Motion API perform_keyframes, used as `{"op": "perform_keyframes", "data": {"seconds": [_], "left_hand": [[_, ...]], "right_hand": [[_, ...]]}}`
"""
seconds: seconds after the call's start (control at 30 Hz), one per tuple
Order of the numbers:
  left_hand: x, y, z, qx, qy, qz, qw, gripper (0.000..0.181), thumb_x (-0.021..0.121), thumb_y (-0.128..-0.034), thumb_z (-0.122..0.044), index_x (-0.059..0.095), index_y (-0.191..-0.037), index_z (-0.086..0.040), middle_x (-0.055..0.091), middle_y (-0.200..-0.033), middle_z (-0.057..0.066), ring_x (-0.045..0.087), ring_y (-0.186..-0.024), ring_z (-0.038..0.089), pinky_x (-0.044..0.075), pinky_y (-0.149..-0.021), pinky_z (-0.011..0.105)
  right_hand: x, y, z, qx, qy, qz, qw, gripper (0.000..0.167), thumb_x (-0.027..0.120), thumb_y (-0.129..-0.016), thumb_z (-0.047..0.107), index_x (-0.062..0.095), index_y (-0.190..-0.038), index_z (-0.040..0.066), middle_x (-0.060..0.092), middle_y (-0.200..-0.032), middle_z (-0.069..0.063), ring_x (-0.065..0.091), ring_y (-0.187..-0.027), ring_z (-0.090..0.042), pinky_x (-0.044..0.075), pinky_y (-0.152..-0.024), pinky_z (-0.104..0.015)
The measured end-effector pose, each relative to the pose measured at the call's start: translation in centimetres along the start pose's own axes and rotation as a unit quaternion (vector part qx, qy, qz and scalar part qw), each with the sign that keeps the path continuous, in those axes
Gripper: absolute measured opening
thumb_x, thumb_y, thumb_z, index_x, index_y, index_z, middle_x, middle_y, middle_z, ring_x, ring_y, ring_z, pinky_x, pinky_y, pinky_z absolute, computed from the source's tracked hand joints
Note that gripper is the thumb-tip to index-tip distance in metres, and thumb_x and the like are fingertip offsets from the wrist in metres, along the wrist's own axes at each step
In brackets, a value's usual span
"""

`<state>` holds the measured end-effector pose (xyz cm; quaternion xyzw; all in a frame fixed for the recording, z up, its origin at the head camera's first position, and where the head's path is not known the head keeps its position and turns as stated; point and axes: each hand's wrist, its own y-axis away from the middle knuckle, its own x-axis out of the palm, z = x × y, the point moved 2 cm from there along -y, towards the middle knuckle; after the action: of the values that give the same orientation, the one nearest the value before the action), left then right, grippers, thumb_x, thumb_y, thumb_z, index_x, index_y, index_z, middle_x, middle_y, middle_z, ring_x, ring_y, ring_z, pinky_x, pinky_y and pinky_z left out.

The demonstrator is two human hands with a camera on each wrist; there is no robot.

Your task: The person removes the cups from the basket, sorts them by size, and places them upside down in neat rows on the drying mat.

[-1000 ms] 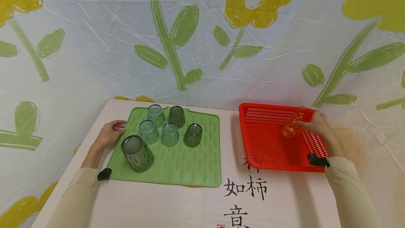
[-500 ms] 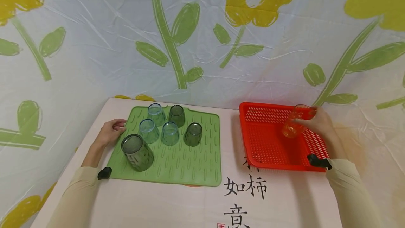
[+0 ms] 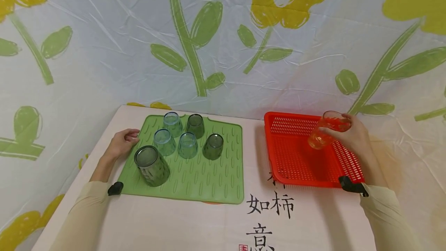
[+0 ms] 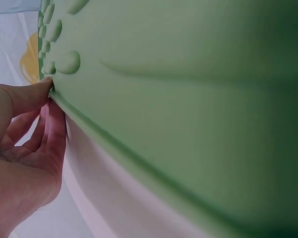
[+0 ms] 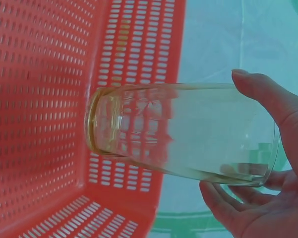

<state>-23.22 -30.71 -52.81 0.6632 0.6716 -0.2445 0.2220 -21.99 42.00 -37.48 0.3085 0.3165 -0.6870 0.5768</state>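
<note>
My right hand (image 3: 355, 136) grips a tall clear drinking glass (image 3: 322, 133) near its rim, over the red basket (image 3: 278, 179). In the right wrist view the thumb lies on one side of the glass (image 5: 188, 129) and the fingers on the other. Its thick yellowish base points into the basket; whether it touches the floor I cannot tell. At the left edge of the green drying mat (image 3: 209, 181), my left hand (image 3: 122, 142) pinches the rim between thumb and fingers, plain in the left wrist view. Beside that hand stands a large dark glass (image 3: 152, 167), bottom up.
Three bluish glasses (image 3: 164, 142) and two small dark glasses (image 3: 213, 147) stand bottom up towards the back of the mat. A white cloth with black characters (image 3: 259, 204) covers the table. Flowered fabric (image 3: 223, 49) hangs behind.
The right hand has lifted the clear glass slightly, and the glass has shifted a little in the basket. The left hand stays at the mat's edge.
</note>
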Motion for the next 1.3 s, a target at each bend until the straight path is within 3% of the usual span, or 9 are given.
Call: {"op": "perform_keyframes", "data": {"seconds": [0.07, 0.17, 0.3, 0.43, 0.6, 0.77, 0.9, 1.13, 1.3], "left_hand": [[0.2, 0.0, -0.1, 0.0, 0.001, 0.002, 1.0, 0.039, 0.06, -0.1015, 0.0, 0.054, -0.136, 0.017, 0.061, -0.12, 0.033, 0.055, -0.091, 0.016, 0.044, -0.071, 0.015], [0.4, -0.1, -0.3, -0.002, 0.002, 0.007, 1.0, 0.039, 0.06, -0.1025, -0.002, 0.053, -0.137, 0.016, 0.061, -0.122, 0.033, 0.058, -0.097, 0.024, 0.045, -0.073, 0.016], [0.4, 0.1, -0.8, -0.007, -0.005, 0.012, 0.9999, 0.04, 0.058, -0.1038, -0.005, 0.053, -0.138, 0.016, 0.061, -0.122, 0.033, 0.061, -0.105, 0.036, 0.047, -0.077, 0.019], [0.0, 0.7, -1.6, -0.01, -0.016, 0.008, 0.9998, 0.039, 0.056, -0.1048, -0.008, 0.054, -0.136, 0.016, 0.062, -0.12, 0.033, 0.062, -0.108, 0.043, 0.05, -0.084, 0.03], [-0.7, 1.6, -2.7, -0.003, -0.032, -0.005, 0.9995, 0.037, 0.053, -0.1052, -0.01, 0.058, -0.132, 0.014, 0.064, -0.115, 0.032, 0.063, -0.105, 0.045, 0.052, -0.083, 0.041], [-1.5, 2.3, -4.4, 0.003, -0.027, -0.006, 0.9996, 0.038, 0.053, -0.1065, -0.014, 0.059, -0.133, 0.012, 0.064, -0.115, 0.032, 0.065, -0.102, 0.045, 0.053, -0.07, 0.027], [-2.3, 2.9, -6.1, 0.015, -0.019, -0.014, 0.9996, 0.041, 0.053, -0.1079, -0.02, 0.059, -0.134, 0.011, 0.064, -0.113, 0.029, 0.066, -0.095, 0.038, 0.053, -0.063, 0.022], [-3.3, 3.4, -8.6, 0.049, -0.018, -0.033, 0.9981, 0.039, 0.055, -0.1081, -0.021, 0.062, -0.132, 0.009, 0.067, -0.11, 0.027, 0.056, -0.078, -0.007, 0.052, -0.063, 0.017], [-3.9, 4.0, -10.8, 0.07, -0.011, -0.041, 0.9966, 0.038, 0.057, -0.1075, -0.023, 0.064, -0.131, 0.006, 0.068, -0.11, 0.025, 0.056, -0.081, -0.008, 0.052, -0.064, 0.015]], "right_hand": [[0.0, 0.2, 0.3, -0.004, 0.002, -0.008, 1.0, 0.101, 0.076, -0.092, 0.046, 0.021, -0.158, -0.008, 0.04, -0.147, -0.038, 0.046, -0.125, -0.055, 0.045, -0.098, -0.068], [-0.1, 0.6, 0.6, -0.009, 0.009, -0.021, 0.9997, 0.1, 0.078, -0.09, 0.046, 0.025, -0.158, -0.006, 0.044, -0.145, -0.035, 0.048, -0.123, -0.052, 0.052, -0.091, -0.05], [-0.2, 1.2, 1.4, -0.006, 0.008, -0.034, 0.9994, 0.103, 0.079, -0.089, 0.047, 0.024, -0.159, -0.003, 0.046, -0.144, -0.032, 0.049, -0.123, -0.048, 0.047, -0.081, -0.028], [-0.2, 1.9, 2.1, -0.007, -0.014, -0.044, 0.9989, 0.101, 0.08, -0.089, 0.045, 0.024, -0.159, -0.002, 0.047, -0.144, -0.028, 0.05, -0.119, -0.042, 0.041, -0.072, -0.011], [-0.1, 2.5, 2.9, -0.03, -0.028, -0.06, 0.9973, 0.094, 0.082, -0.088, 0.038, 0.03, -0.157, -0.001, 0.052, -0.139, -0.025, 0.052, -0.107, -0.021, 0.04, -0.071, -0.005], [0.2, 3.3, 3.3, -0.045, -0.04, -0.075, 0.9953, 0.09, 0.084, -0.087, 0.035, 0.035, -0.156, 0.003, 0.055, -0.138, -0.022, 0.049, -0.101, -0.011, 0.04, -0.071, -0.002], [0.6, 4.1, 3.9, -0.052, -0.048, -0.085, 0.9938, 0.089, 0.084, -0.087, 0.034, 0.036, -0.157, 0.008, 0.054, -0.141, -0.02, 0.051, -0.102, -0.011, 0.04, -0.072, -0.002], [0.9, 5.3, 5.0, -0.073, -0.078, -0.102, 0.989, 0.085, 0.086, -0.086, 0.027, 0.039, -0.156, 0.01, 0.056, -0.139, -0.016, 0.051, -0.108, -0.01, 0.041, -0.079, -0.002], [1.2, 5.9, 5.6, -0.084, -0.099, -0.122, 0.984, 0.082, 0.087, -0.084, 0.02, 0.044, -0.154, 0.012, 0.058, -0.137, -0.015, 0.054, -0.112, -0.012, 0.042, -0.083, -0.003]]}}
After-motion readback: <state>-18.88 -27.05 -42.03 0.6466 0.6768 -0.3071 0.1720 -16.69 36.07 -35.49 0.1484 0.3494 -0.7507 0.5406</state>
